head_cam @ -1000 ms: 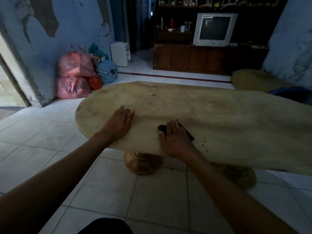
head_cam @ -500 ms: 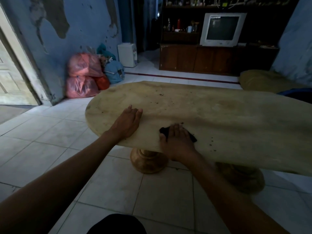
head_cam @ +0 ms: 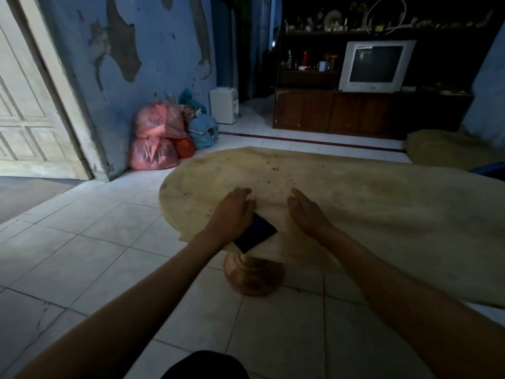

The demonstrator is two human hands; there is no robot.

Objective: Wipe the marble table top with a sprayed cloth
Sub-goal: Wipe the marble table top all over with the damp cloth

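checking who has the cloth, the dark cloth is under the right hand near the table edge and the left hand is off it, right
Not quite. The head view shows the dark cloth under the left hand, near the edge of the table. It is the right hand that is off the cloth, lying open beside it.

Both forearms are bare from the bottom corners of the view up to the wrists, with no sleeves showing on either. The left hand (head_cam: 235,212) and the right hand (head_cam: 307,213) are bare too, with no gloves, and no ring or watch can be made out in the dim light. At the bottom edge sits a patch of black clothing (head_cam: 205,365), rounded in outline.
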